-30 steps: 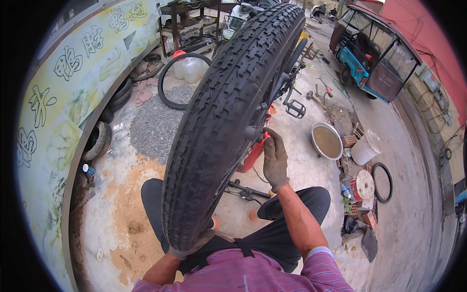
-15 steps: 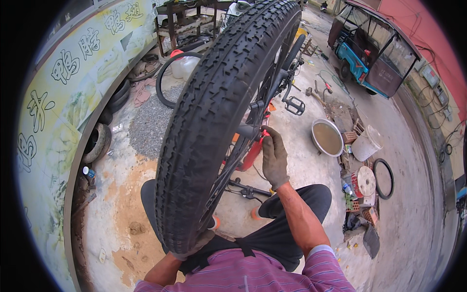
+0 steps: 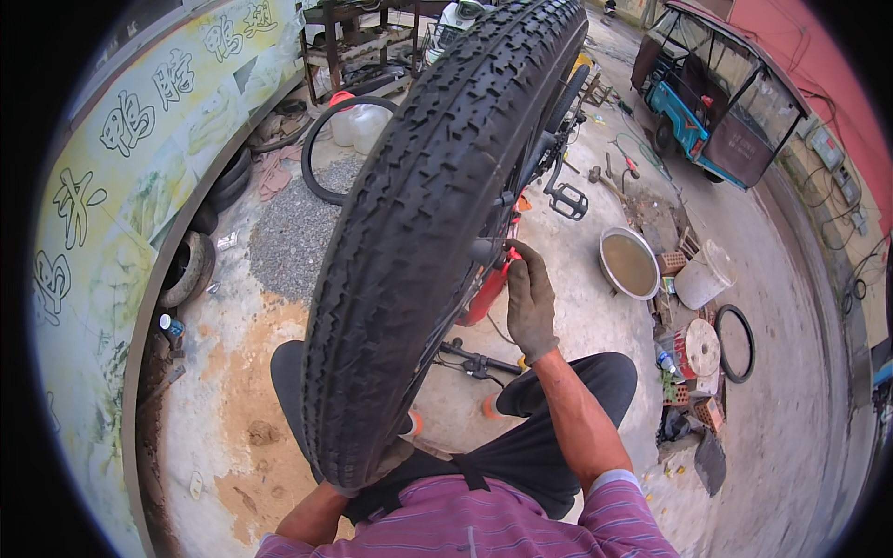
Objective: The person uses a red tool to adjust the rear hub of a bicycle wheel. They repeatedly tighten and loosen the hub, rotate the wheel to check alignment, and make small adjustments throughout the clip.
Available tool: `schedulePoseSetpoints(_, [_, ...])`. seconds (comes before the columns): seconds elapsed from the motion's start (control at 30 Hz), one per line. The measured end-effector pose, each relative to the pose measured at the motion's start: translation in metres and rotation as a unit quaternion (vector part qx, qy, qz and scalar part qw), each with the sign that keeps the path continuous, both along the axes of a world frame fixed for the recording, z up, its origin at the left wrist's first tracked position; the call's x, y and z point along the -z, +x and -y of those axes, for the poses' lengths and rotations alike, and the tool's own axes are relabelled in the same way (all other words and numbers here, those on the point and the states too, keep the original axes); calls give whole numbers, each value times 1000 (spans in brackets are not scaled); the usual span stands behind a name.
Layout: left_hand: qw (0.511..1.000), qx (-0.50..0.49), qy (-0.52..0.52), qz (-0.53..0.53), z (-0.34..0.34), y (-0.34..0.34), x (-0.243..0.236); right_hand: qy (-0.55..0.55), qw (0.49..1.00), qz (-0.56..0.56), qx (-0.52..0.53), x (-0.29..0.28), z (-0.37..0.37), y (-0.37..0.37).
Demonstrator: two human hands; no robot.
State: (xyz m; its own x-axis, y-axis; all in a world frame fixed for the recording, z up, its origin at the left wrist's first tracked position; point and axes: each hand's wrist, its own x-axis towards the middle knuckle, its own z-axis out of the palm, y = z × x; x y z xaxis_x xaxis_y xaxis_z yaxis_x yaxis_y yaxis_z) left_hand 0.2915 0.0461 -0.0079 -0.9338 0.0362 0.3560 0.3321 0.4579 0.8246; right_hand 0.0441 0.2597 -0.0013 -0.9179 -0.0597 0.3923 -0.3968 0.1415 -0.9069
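Steadying the treaded black rubber tyre [image 3: 409, 232] helps. Gloved left hand [image 3: 394, 455]: grip unclear; gloved right hand [image 3: 532, 312] pinches a small red piece [image 3: 513, 254].

Tyre [image 3: 414, 223] between gravel [image 3: 296, 232] at left and basin [image 3: 606, 262] at right, bucket [image 3: 699, 281] right of basin, three-wheeler [image 3: 690, 123] beyond.

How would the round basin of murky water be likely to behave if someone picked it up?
The basin would probably feel heavy, since brownish water covers its bottom. With its wide, open top, it would likely slosh and could spill if tilted. Its smooth-looking rim might be slippery if wet.
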Motion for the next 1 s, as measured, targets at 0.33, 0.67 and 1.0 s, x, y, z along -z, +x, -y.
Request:
schedulePoseSetpoints(0.33, [1000,-11,-22,5,1,1,3,-4,1000,-2,3,2,1,0])
schedulePoseSetpoints(0.67, [1000,-4,-20,-6,2,0,1,0,1000,10,-3,-2,0,1])
schedulePoseSetpoints(1.0, [998,-1,-55,-22,5,-2,0,12,1000,15,-6,-6,-1,2])
